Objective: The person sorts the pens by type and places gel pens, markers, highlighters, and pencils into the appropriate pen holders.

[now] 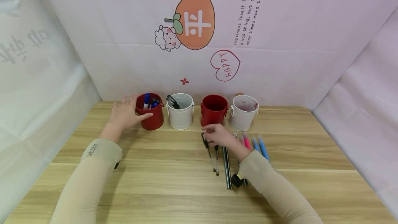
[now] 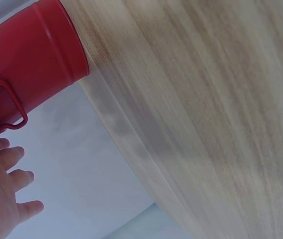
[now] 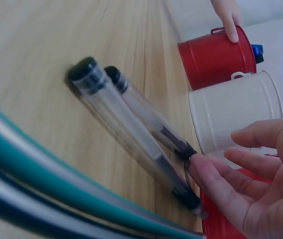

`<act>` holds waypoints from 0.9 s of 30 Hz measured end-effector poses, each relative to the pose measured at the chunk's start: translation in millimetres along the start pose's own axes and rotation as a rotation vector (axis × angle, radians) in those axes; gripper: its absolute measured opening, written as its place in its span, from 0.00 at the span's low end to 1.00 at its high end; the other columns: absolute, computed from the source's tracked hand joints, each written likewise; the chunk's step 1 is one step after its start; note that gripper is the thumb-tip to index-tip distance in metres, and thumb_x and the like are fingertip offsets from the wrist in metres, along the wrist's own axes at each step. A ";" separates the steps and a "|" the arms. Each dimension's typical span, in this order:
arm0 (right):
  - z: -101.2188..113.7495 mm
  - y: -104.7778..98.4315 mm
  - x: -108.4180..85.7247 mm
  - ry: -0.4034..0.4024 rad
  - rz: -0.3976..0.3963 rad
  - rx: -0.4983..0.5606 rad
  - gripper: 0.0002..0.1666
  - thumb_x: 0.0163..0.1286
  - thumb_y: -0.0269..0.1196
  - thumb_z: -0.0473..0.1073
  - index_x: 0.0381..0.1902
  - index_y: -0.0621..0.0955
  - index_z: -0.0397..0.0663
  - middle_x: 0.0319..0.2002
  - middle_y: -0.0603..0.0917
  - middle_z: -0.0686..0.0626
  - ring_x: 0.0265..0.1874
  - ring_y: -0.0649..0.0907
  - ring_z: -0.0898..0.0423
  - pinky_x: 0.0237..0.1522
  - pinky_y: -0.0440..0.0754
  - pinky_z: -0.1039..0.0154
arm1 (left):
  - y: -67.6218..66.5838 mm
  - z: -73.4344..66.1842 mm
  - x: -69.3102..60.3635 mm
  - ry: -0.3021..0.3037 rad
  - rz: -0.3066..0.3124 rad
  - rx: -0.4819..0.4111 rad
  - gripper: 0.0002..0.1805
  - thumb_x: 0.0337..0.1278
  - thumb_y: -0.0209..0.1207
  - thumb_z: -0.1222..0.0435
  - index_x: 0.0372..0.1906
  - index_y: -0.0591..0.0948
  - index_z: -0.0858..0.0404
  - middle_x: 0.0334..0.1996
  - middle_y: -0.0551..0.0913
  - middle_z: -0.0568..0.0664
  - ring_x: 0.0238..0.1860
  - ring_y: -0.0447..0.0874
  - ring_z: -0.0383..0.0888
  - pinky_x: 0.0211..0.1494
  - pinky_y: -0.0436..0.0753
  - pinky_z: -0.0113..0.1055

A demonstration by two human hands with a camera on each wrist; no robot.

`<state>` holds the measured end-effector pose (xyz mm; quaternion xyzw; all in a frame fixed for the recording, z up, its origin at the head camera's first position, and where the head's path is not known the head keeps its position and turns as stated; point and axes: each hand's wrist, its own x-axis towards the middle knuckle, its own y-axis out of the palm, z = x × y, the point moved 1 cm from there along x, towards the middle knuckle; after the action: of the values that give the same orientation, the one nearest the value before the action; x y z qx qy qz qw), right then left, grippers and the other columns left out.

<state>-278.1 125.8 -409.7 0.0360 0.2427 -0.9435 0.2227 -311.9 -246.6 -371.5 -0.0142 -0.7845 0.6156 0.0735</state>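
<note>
My left hand [image 1: 122,114] rests spread against the left red bucket [image 1: 153,121], its thumb over the front of the rim. Blue-capped markers [image 1: 146,101] stand inside that bucket. In the right wrist view, my right hand [image 3: 253,184] has its thumb and fingers apart. One fingertip is at the dark end of a clear gel pen [image 3: 148,112]. A second clear gel pen [image 3: 126,132] lies beside it on the table. In the head view, this hand is just in front of the right red bucket [image 1: 214,113].
Black pens [image 1: 172,101] lean in the left white bucket [image 1: 181,120]. The right white bucket [image 1: 240,122] ends the row. Long dark sticks [image 1: 226,168], pink markers [image 1: 246,141] and blue markers [image 1: 263,148] lie near my right forearm. A printed cloth [image 1: 124,68] hangs behind.
</note>
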 end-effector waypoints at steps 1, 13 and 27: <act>0.1 0.9 0.2 0.004 -0.003 0.001 0.24 0.74 0.59 0.33 0.65 0.76 0.29 0.49 0.82 0.37 0.40 0.85 0.48 0.39 0.90 0.54 | 0.0 -0.1 -0.1 0.000 -0.001 0.000 0.66 0.57 0.52 0.25 0.81 0.46 0.70 0.77 0.53 0.73 0.78 0.41 0.72 0.74 0.43 0.74; -2.2 4.2 5.2 0.058 0.036 -0.037 0.28 0.68 0.64 0.29 0.66 0.76 0.30 0.50 0.83 0.38 0.38 0.85 0.51 0.39 0.90 0.55 | 0.8 0.6 0.4 0.001 -0.009 -0.005 0.66 0.56 0.52 0.24 0.81 0.48 0.69 0.78 0.53 0.72 0.78 0.42 0.72 0.73 0.44 0.74; 4.6 13.4 8.5 0.091 0.036 -0.295 0.40 0.60 0.74 0.27 0.70 0.74 0.35 0.58 0.80 0.36 0.25 0.88 0.53 0.32 0.89 0.62 | 0.1 -0.8 -0.6 -0.002 0.005 -0.004 0.66 0.57 0.51 0.24 0.82 0.47 0.69 0.78 0.52 0.71 0.79 0.40 0.71 0.74 0.43 0.74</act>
<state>-279.7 109.7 -413.1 0.0498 0.3880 -0.8909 0.2310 -311.2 -245.8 -371.5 -0.0157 -0.7856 0.6144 0.0711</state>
